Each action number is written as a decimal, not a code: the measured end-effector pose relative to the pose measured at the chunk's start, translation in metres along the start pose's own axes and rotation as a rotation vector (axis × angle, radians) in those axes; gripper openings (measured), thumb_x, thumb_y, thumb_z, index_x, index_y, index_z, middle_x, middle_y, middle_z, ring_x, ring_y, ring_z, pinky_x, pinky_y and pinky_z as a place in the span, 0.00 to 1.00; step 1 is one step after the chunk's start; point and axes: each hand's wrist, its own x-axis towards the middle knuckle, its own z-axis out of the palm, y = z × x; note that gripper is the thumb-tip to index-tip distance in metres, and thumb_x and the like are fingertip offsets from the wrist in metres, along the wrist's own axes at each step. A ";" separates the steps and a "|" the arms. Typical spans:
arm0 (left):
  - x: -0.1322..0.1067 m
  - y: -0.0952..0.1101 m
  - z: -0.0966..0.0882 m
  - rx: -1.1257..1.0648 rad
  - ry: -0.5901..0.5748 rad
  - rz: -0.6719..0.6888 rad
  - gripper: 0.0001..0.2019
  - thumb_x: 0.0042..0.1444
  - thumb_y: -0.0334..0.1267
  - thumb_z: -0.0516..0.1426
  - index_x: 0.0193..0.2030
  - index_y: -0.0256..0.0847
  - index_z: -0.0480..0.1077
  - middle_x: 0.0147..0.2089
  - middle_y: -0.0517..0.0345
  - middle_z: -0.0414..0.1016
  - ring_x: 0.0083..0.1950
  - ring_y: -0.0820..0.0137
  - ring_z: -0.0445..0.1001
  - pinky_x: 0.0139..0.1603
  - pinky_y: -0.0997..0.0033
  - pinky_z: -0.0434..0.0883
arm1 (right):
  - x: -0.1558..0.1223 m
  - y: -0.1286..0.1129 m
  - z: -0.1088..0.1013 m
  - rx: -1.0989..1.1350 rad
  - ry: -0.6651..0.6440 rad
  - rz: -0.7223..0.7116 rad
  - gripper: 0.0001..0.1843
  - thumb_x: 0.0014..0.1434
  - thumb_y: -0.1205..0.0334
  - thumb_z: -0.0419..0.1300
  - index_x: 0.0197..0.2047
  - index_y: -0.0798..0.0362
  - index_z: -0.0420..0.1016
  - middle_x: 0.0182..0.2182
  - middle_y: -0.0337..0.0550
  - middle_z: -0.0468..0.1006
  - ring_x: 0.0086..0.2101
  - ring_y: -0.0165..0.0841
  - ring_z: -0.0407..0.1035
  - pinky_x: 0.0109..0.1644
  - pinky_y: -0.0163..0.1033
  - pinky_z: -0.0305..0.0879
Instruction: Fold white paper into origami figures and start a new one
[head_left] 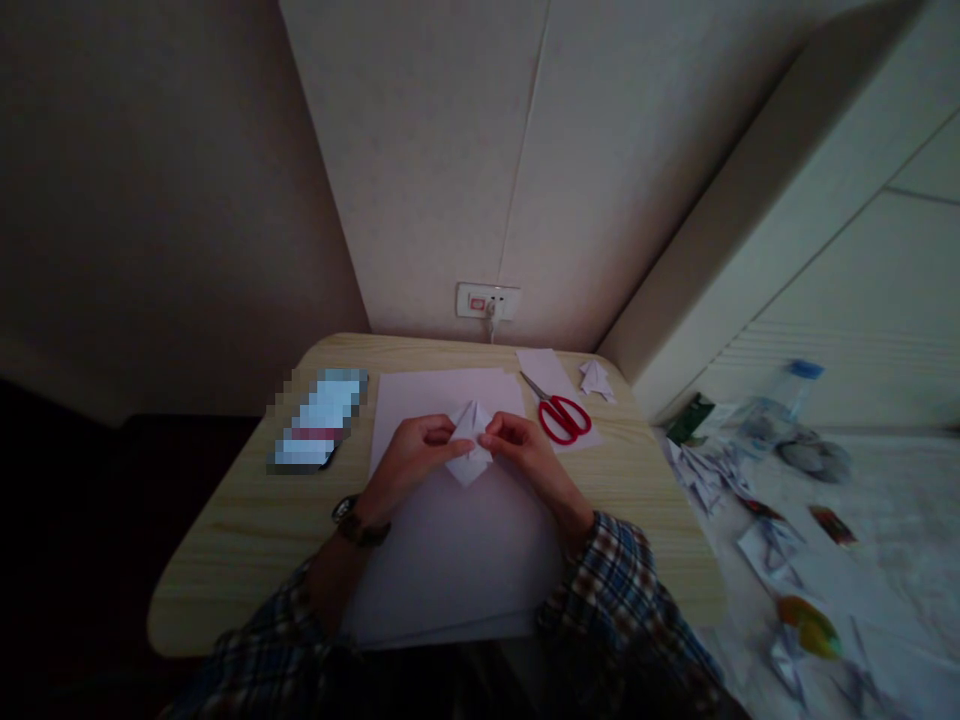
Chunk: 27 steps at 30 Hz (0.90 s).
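A folded piece of white paper [469, 470], diamond-shaped with a raised pointed flap, is held between my two hands over white paper sheets [457, 560]. My left hand [412, 452] pinches its left side, thumb lying across the front. On the right side, my right hand [523, 446] grips the edge between thumb and curled fingers. Parts of the folds are hidden under my fingertips. To the right of my hands lie scissors with red handles [564, 419], resting partly on a strip of white paper [546, 366].
A phone [319, 420] lies at the table's left. A small folded paper figure [596, 380] sits at the back right of the wooden table [645, 510]. Right of the table are a plastic bottle [780, 405] and several folded papers [709, 475]. A wall socket [487, 301] holds a plug.
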 end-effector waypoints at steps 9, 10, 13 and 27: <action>0.001 0.000 0.000 0.003 -0.043 0.022 0.13 0.40 0.41 0.66 0.31 0.35 0.73 0.30 0.57 0.80 0.32 0.66 0.77 0.30 0.75 0.68 | 0.002 0.001 -0.001 -0.027 -0.008 -0.052 0.21 0.49 0.43 0.62 0.23 0.53 0.68 0.20 0.34 0.66 0.24 0.27 0.59 0.30 0.34 0.55; 0.001 -0.001 0.000 0.010 -0.051 0.025 0.13 0.40 0.40 0.66 0.31 0.35 0.73 0.30 0.57 0.80 0.32 0.66 0.77 0.31 0.74 0.68 | 0.002 0.001 -0.001 -0.019 -0.009 -0.060 0.21 0.49 0.42 0.62 0.24 0.53 0.68 0.20 0.34 0.66 0.24 0.28 0.60 0.31 0.34 0.56; 0.002 -0.001 0.000 0.022 -0.084 0.021 0.13 0.39 0.41 0.66 0.30 0.35 0.73 0.31 0.56 0.80 0.34 0.65 0.78 0.32 0.73 0.69 | 0.002 0.001 -0.001 0.017 -0.010 -0.047 0.19 0.47 0.44 0.65 0.26 0.53 0.71 0.21 0.35 0.68 0.25 0.28 0.61 0.32 0.34 0.57; 0.001 -0.002 0.003 0.002 -0.111 0.004 0.13 0.38 0.41 0.66 0.29 0.36 0.72 0.28 0.57 0.79 0.32 0.65 0.77 0.31 0.73 0.69 | -0.001 0.002 0.002 0.047 0.031 -0.025 0.19 0.45 0.47 0.66 0.22 0.52 0.65 0.20 0.33 0.67 0.23 0.27 0.58 0.28 0.33 0.53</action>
